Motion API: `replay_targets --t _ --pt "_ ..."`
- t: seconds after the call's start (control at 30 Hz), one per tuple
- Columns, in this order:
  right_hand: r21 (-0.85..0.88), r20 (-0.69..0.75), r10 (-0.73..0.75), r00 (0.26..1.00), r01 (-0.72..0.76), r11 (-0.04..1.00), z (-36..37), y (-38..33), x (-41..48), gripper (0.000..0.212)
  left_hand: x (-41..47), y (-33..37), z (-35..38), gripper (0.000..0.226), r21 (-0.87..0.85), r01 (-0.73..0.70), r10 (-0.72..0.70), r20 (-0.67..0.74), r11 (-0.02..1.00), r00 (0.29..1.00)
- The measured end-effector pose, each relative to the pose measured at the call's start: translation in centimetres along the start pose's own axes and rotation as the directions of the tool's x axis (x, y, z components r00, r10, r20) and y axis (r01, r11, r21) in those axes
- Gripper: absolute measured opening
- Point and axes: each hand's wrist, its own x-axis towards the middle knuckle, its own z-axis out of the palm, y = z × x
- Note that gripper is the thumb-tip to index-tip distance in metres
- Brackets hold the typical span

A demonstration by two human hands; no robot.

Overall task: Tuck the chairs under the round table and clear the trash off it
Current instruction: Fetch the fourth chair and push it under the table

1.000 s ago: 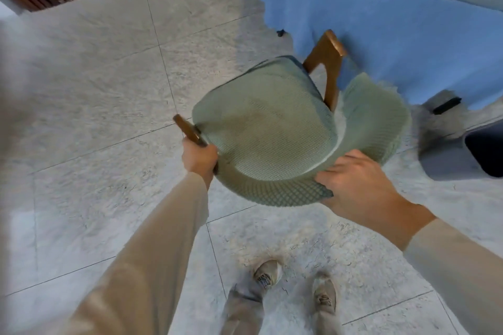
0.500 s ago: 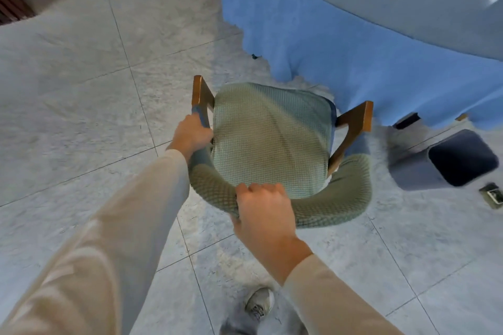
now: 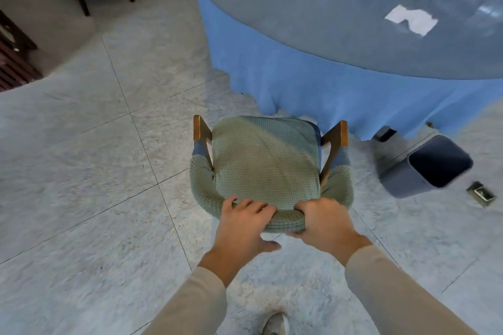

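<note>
while chair stands near table, right grip clasps backrest; left grip slack atop it.

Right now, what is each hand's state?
Left hand: open, fingers laid on the chair back.
Right hand: closed round the chair back.

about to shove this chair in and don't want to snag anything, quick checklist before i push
1. Right hand grips the chair back: ok.
2. Left hand grip: fingers only lie on top: not ok.
3. Chair seat faces the round table: ok.
4. Trash bin off to the side of the path: ok.
5. Room under the tablecloth: hidden, cannot tell.
6. White paper cleared off the table: not ok.
</note>
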Motion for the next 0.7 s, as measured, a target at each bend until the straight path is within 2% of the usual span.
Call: replay_targets --t 0.07,0.1,0.2,0.33,0.53,0.7 --pt "-0.007 0.004 0.041 0.999 -0.041 0.999 0.0 -0.3 -0.1 0.047 0.7 0.1 -0.2 0.036 0.066 0.057 -0.057 0.002 0.996 0.998" --pt "0.007 0.012 0.062 0.998 -0.062 0.998 0.0 -0.4 -0.2 0.047 1.0 0.2 -0.5 0.030 0.085 0.084 -0.084 -0.003 0.993 0.996" --pt "0.067 0.030 0.139 0.990 -0.141 0.988 0.0 -1.3 -1.0 0.049 0.9 -0.1 -0.8 0.037 0.140 0.120 -0.126 0.034 0.983 0.991" --pt "0.088 0.012 0.214 0.977 -0.214 0.973 0.8 -4.4 -2.9 0.053 -0.5 -1.6 -1.3 0.046 0.189 0.089 -0.108 0.089 0.978 0.990" --pt "0.081 -0.006 0.277 0.961 -0.276 0.958 1.7 -9.4 -5.2 0.051 -3.1 -4.3 -2.1 0.041 0.251 0.046 -0.088 0.160 0.967 0.983" --pt "0.105 -0.003 0.307 0.952 -0.305 0.947 2.1 -10.6 -4.8 0.046 -3.0 -5.7 -2.3 0.045 0.266 0.004 -0.057 0.193 0.964 0.980"
